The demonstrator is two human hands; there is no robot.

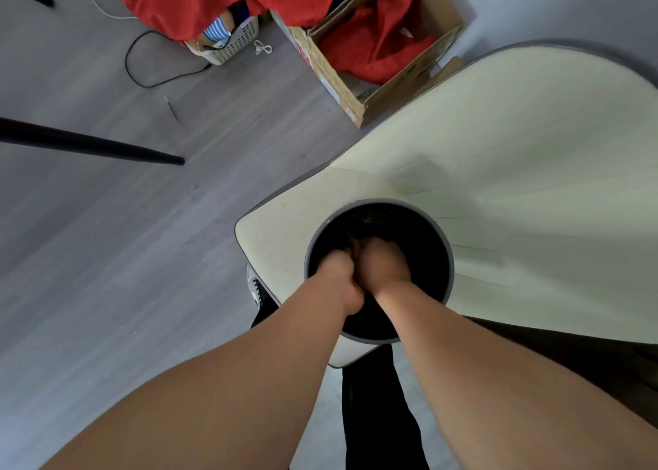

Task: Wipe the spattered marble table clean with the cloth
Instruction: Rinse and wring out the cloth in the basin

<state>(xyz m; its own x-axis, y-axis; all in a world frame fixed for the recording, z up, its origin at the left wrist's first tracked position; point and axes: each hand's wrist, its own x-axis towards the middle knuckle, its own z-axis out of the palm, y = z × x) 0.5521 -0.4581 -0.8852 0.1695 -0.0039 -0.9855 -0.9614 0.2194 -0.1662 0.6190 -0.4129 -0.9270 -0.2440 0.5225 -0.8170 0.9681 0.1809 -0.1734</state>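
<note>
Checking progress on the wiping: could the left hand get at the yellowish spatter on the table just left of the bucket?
Probably yes. The left hand is down in the bucket, and the spattered table beside it lies bare, nothing between.

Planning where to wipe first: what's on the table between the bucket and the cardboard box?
Nothing stands there in the head view: bare pale table, faintly speckled near the bucket, up to the cardboard box.
</note>
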